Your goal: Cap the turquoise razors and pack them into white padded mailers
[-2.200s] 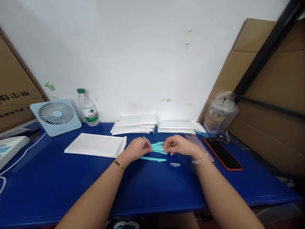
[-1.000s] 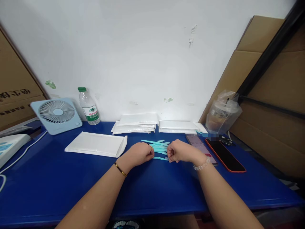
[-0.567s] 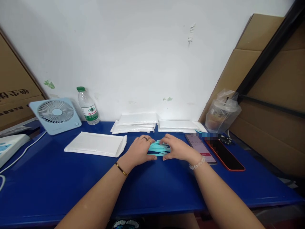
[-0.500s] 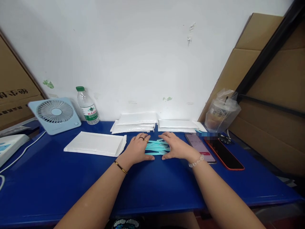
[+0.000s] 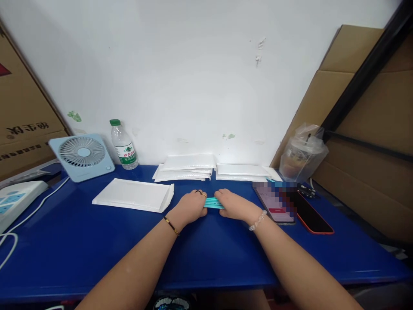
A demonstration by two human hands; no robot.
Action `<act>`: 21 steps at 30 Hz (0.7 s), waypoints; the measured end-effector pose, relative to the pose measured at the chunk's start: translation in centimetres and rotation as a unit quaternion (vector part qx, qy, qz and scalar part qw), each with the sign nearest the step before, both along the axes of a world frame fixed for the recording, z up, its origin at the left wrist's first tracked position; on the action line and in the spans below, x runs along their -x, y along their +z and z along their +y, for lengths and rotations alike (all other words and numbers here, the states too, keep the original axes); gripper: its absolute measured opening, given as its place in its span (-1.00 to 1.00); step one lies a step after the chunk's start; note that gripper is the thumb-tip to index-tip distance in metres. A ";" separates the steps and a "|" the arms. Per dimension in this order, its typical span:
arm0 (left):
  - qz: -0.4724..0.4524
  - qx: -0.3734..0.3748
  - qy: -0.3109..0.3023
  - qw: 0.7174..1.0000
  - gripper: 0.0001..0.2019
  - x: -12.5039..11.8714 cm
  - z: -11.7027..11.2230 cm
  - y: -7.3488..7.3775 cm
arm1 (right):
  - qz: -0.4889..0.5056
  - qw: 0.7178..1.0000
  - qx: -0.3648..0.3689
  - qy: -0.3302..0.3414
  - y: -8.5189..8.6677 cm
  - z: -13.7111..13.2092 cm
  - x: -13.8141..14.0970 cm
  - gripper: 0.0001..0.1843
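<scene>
Several thin teal plastic strips (image 5: 213, 203) lie gathered in a tight bundle on the blue table (image 5: 97, 249). My left hand (image 5: 191, 206), with rings on two fingers and a gold bracelet, closes on the bundle's left end. My right hand (image 5: 232, 204), with a bead bracelet at the wrist, closes on its right end. Most of the bundle is hidden under my fingers; only a short stretch shows between the two hands.
White padded envelopes lie in stacks: one (image 5: 134, 194) to the left, two (image 5: 184, 168) (image 5: 242, 172) by the wall. A small fan (image 5: 82, 156) and water bottle (image 5: 124, 146) stand back left. Two phones (image 5: 274, 201) (image 5: 310, 211) and a bagged drink cup (image 5: 301, 155) sit right. Cardboard boxes flank both sides.
The teal strips lay spread apart under my flat, open hands half a second ago. Both hands have since drawn together and closed, pressing the strips into one compact bundle.
</scene>
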State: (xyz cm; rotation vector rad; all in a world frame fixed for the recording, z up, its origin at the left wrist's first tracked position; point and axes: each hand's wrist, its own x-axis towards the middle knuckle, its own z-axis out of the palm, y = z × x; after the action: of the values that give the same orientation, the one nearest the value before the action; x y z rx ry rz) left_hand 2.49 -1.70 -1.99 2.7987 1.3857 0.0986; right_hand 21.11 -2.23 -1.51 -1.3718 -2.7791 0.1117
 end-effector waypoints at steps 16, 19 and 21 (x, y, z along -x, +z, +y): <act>-0.021 -0.017 0.016 1.000 -0.81 0.4 0.0 0.8 | 0.328 0.940 0.073 -0.057 2.0 -0.2 -1.2 -0.66; -0.030 -0.013 0.009 0.999 -0.79 0.4 -0.1 0.8 | 0.444 0.889 0.078 -0.077 1.9 -0.3 -0.3 -0.61; -0.026 -0.010 0.008 1.000 -0.78 0.4 -0.2 0.9 | 0.406 0.910 0.069 -0.044 1.8 -0.7 0.4 -0.62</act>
State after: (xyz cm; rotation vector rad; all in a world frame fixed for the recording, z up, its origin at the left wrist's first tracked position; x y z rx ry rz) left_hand 2.09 -1.91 -1.11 2.7800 1.4046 0.1849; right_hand 20.70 -2.88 0.27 -1.1075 -2.0311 0.7079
